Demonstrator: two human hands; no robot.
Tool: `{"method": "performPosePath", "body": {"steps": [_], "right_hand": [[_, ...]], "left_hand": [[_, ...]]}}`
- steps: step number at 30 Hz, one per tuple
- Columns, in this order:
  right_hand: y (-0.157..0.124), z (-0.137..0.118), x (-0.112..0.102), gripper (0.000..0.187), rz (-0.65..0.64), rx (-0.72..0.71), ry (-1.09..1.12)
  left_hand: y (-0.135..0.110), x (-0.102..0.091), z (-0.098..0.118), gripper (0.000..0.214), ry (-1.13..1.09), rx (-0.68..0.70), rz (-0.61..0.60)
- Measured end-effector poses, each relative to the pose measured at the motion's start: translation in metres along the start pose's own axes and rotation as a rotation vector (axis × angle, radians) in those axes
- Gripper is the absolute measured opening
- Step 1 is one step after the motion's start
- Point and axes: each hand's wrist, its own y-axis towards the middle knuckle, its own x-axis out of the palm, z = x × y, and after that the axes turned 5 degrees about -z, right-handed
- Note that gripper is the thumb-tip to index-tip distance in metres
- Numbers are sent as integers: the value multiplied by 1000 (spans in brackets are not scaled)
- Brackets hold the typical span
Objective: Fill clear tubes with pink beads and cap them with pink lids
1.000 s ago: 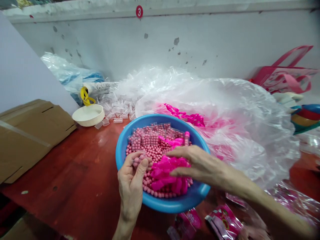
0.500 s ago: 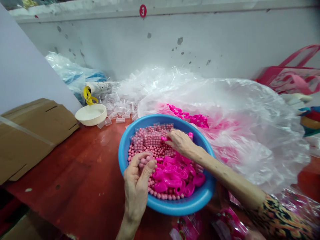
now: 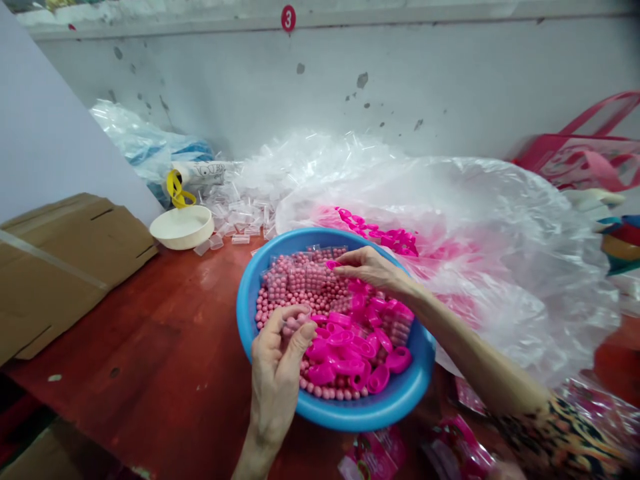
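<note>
A blue basin [image 3: 340,419] holds loose pink beads [image 3: 327,392], clear bead-filled packs and a heap of bright pink plastic pieces [image 3: 345,350] with round openings. My left hand [image 3: 277,370], over the basin's left front rim, is closed around a small clear container of pink beads [image 3: 296,321]. Over the back of the basin, my right hand [image 3: 373,268] pinches a small bright pink plastic piece [image 3: 333,265] between thumb and fingers. Below its fingers lie several of the clear bead-filled packs [image 3: 295,275]. My left palm partly hides the container it holds.
Clear plastic pieces [image 3: 245,217] lie piled behind the basin. A clear bag [image 3: 500,220] with more pink pieces [image 3: 385,237] spreads at the right. A white round lid [image 3: 183,228], yellow ribbon [image 3: 177,190] and cardboard [image 3: 70,267] are at left; printed pink packets [image 3: 375,453] lie in front.
My right hand has risen slightly from the back of the basin with the pink piece, and its fingers are straighter. The left hand stays almost in place with its container.
</note>
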Motion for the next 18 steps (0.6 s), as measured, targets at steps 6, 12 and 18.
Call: {"method": "performPosePath", "body": {"steps": [6, 12, 18], "right_hand": [[-32, -13, 6, 31, -54, 62, 490], [-51, -35, 16, 28, -72, 137, 1114], [-62, -48, 29, 26, 120, 81, 1277]], "left_hand": [[1, 2, 3, 20, 17, -54, -166], [0, 6, 6, 22, 44, -101, -265], [-6, 22, 7, 22, -106, -112, -326]]}}
